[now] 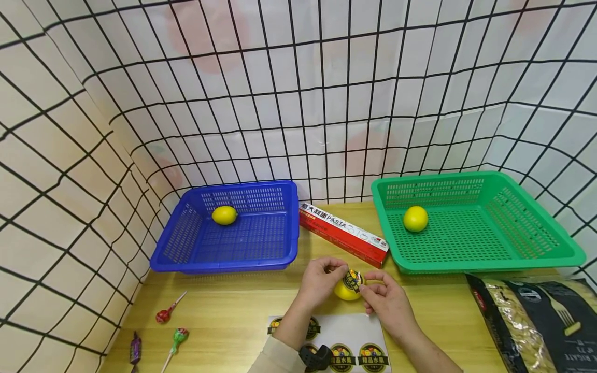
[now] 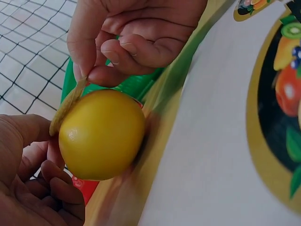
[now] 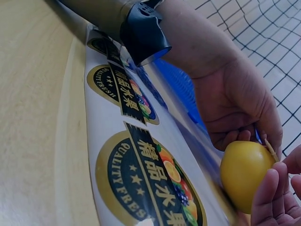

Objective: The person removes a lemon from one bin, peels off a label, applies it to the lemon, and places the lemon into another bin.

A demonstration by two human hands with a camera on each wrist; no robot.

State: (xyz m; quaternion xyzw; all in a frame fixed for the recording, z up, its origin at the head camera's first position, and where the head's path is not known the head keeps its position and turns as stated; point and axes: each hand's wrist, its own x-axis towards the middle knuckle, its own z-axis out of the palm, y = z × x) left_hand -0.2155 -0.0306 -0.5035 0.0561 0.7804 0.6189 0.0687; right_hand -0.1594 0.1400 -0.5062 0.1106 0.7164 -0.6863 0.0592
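We see a pale wooden bench [image 1: 233, 311] walled in on three sides by white sheets with a black grid. Near the middle of the bench, towards the front edge, our left hand [image 1: 319, 280] and right hand [image 1: 387, 300] meet around a yellow lemon [image 1: 345, 291]. The left hand cups the lemon from one side with curled fingers and thumb, while the right hand pinches a round fruit sticker [image 1: 353, 281] between thumb and forefinger, the sticker's edge lying against the lemon's skin. From the left wrist view the sticker [image 2: 66, 106] stands partly off the lemon [image 2: 101, 134], touching it along one side.

Just under the hands, at the front edge, lies a white sticker sheet [image 1: 359, 331] with more round labels. Behind the hands sits a red pasta box [image 1: 342, 233], between a blue basket [image 1: 280, 243] towards the back left and a green basket [image 1: 550, 243] towards the back right. Each basket holds one lemon: one in the blue [image 1: 224, 215], one in the green [image 1: 415, 218]. Two lollipops [image 1: 170, 324] and a wrapped sweet [image 1: 135, 348] lie by the front left corner, and a dark pasta bag [image 1: 536, 321] at the front right.
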